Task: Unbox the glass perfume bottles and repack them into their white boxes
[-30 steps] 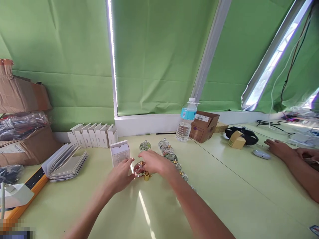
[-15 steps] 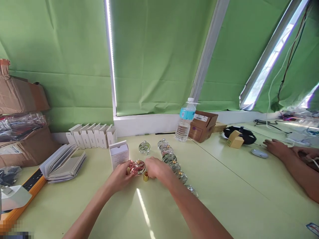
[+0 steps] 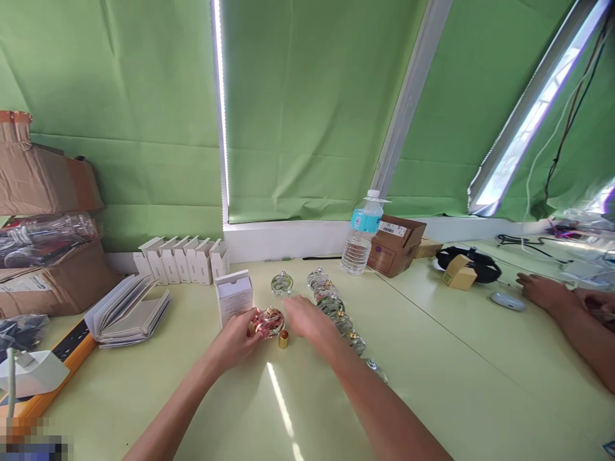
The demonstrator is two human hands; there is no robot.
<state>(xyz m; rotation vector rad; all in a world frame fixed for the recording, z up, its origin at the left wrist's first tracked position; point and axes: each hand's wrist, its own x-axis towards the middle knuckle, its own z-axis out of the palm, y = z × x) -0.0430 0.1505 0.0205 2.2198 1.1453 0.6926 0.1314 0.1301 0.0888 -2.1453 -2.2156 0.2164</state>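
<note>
Loads of room to come in over the pale green table (image 3: 432, 384) from the bottom of the frame. Further up, the row of glass perfume bottles (image 3: 331, 306) walls off the right, while the white carton (image 3: 234, 297) and gold cap (image 3: 283, 339) crowd the pink perfume bottle (image 3: 268, 322) in the left hand (image 3: 234, 339), right hand (image 3: 310, 320) just beside it.

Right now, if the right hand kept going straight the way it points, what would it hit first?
The right hand would most likely meet the small glass bottle first, though depth is hard to judge here, so it might pass just beside or above it.
</note>
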